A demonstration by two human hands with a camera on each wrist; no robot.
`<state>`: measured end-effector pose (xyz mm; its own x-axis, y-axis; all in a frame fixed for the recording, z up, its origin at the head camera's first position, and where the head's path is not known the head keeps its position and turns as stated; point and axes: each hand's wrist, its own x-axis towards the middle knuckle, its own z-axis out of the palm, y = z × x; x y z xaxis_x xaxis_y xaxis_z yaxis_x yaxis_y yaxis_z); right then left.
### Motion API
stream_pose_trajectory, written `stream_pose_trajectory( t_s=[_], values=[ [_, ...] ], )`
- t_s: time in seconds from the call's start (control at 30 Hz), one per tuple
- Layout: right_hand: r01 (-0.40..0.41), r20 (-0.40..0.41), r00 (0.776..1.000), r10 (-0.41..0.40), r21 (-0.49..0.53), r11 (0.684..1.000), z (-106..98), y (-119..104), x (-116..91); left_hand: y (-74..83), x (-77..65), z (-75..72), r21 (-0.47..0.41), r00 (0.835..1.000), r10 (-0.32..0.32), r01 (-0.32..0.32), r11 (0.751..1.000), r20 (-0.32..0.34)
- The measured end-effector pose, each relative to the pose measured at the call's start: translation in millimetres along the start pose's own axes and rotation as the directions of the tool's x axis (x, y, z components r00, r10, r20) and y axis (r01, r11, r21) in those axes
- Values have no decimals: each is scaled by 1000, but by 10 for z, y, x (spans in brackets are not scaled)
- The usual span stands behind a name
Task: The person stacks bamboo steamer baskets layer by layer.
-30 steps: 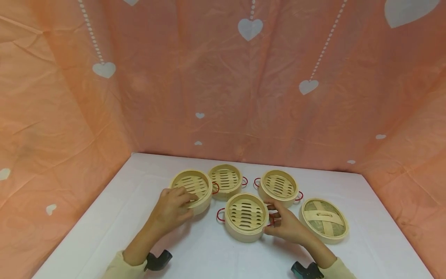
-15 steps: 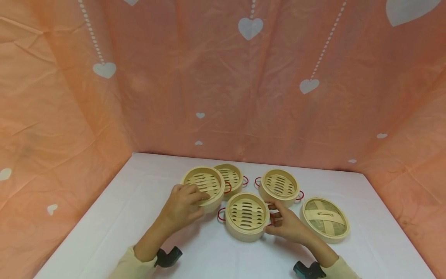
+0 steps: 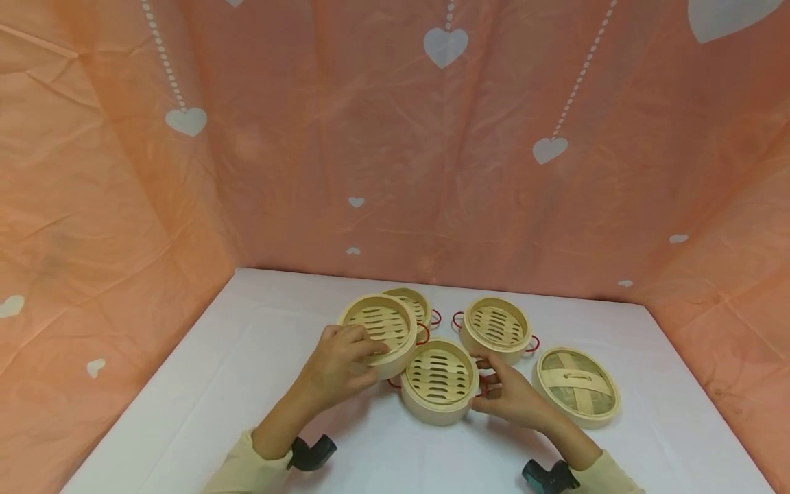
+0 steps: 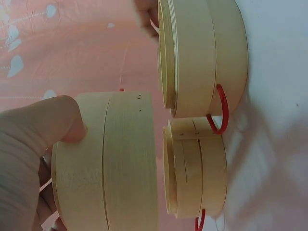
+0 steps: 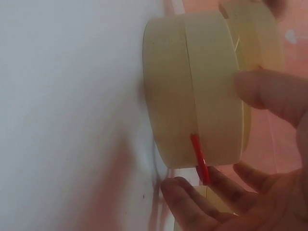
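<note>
My left hand [image 3: 345, 360] grips the near rim of a round bamboo steamer basket [image 3: 402, 353], thumb outside. That basket is raised off the table; in the left wrist view its plain side wall [image 4: 127, 163] faces the camera. It overlaps a steamer basket at the back [image 3: 422, 302] and the left edge of the front one. My right hand [image 3: 509, 394] holds the front steamer basket [image 3: 437, 412] at its right side, thumb [image 5: 260, 91] against the upper wall, fingers spread around the red handle [image 5: 199, 159]. The front basket stands on the white table.
Another steamer basket [image 3: 494, 353] with red handles stands at the back right. A woven bamboo lid [image 3: 577, 381] lies to the right of my right hand. The white tabletop [image 3: 216, 384] is bounded by pink cloth [image 3: 395, 171] printed with hearts.
My left hand has carried its steamer basket rightward, from beside the back basket to partly over it and the front basket's edge. The right hand has stayed at the front basket.
</note>
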<state>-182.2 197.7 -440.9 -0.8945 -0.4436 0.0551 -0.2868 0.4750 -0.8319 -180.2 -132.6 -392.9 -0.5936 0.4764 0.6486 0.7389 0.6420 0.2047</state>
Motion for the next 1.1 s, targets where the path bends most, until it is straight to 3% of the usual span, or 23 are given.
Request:
stream_pose_trajectory(
  t_s=[0.37, 1.1],
  values=[
    [2, 1, 1000, -2, 18, 1000, -3, -6, -3, 72, 45, 88, -9, 1000, 21, -20, 1000, 24],
    [-2, 2, 1000, 2, 13, 1000, -3, -14, 2, 230, 105, 268, -14, 992, 122, -122, 992, 16]
  ],
)
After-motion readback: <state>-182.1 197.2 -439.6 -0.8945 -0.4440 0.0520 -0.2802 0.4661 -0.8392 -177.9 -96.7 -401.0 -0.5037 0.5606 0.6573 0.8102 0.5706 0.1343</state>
